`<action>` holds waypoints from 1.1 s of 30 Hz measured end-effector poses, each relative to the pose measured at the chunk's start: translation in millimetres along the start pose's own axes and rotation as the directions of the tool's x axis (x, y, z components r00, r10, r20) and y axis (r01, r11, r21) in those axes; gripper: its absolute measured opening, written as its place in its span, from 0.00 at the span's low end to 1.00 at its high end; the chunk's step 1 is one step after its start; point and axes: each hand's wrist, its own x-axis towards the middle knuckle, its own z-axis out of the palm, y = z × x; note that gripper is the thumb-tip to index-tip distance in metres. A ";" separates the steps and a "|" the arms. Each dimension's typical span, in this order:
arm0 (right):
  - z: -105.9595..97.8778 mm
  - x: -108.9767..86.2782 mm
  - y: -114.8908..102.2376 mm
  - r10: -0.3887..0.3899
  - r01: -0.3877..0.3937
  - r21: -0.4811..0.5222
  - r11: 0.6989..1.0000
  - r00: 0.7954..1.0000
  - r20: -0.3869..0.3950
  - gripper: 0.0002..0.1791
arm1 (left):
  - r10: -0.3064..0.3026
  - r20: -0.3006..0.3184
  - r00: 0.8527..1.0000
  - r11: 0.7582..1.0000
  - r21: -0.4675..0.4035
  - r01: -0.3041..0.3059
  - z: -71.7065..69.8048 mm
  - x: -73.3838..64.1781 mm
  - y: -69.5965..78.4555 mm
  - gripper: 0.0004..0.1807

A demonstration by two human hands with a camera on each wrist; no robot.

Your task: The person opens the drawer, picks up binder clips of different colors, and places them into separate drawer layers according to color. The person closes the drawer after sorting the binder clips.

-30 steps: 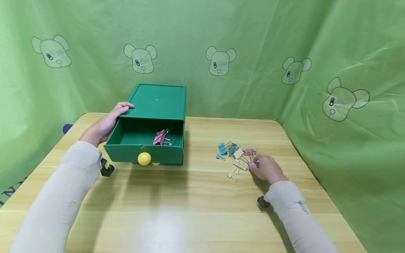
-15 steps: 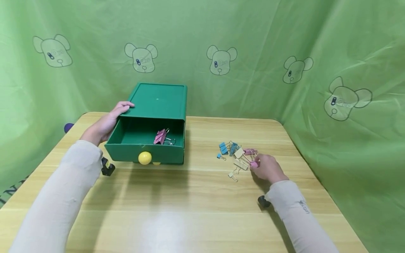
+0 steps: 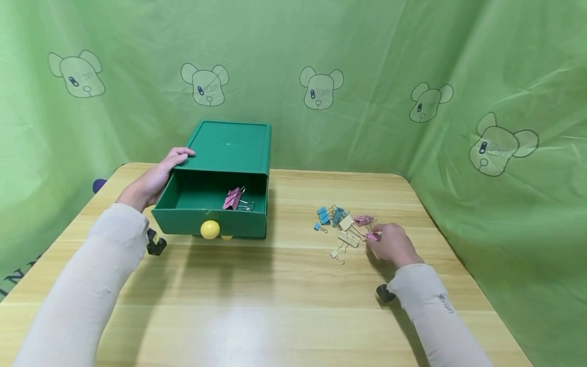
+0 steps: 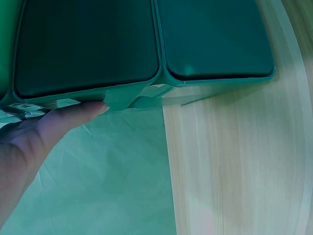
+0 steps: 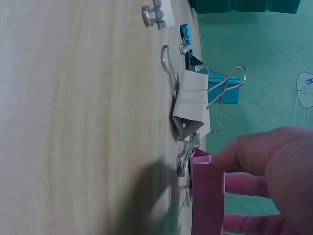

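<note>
My left hand point(image 3: 153, 178) rests against the left side of a green drawer box point(image 3: 228, 146), fingertips on its top edge. In the left wrist view the thumb point(image 4: 80, 112) lies straight along the box's side. The upper drawer point(image 3: 229, 223) is pulled out, and a pink binder clip point(image 3: 232, 199) lies inside it. To the right, my right hand point(image 3: 394, 245) pinches another pink binder clip point(image 5: 208, 196) between thumb and fingers, low at the edge of a clip pile. Beside it lie cream binder clips point(image 5: 191, 98) and a further pink one point(image 3: 364, 220).
Blue binder clips point(image 3: 323, 215) sit at the pile's left, with a small cream clip point(image 3: 337, 256) in front. A yellow knob point(image 3: 210, 229) sticks out from the drawer front. Green curtain point(image 3: 367, 127) surrounds the wooden table point(image 3: 298, 311) at the back and sides.
My right hand has shifted slightly right with the pink clip, drawing it a little away from the cream clips. The left hand and drawer stay put.
</note>
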 end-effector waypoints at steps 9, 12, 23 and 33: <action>-6.6 -3.7 -2.1 0.011 -0.009 0.035 0.999 0.998 -0.057 0.22 | -0.001 -0.005 1.000 1.000 0.011 0.001 0.1 -1.1 0.4 0.14; -8.0 -5.6 -2.7 0.008 -0.005 0.034 0.999 0.996 -0.092 0.23 | -0.001 -0.004 1.000 1.000 0.006 0.001 0.2 -1.4 0.3 0.13; -10.6 -9.2 -4.7 0.002 -0.007 -0.016 1.000 0.965 -0.262 0.23 | -0.001 -0.001 1.000 1.000 -0.006 0.001 0.2 -0.4 -0.5 0.14; -14.7 -11.7 -7.5 0.016 -0.019 -0.006 1.000 0.936 -0.353 0.22 | 0.003 -0.004 1.000 1.000 -0.001 -0.003 0.4 -0.8 -0.7 0.13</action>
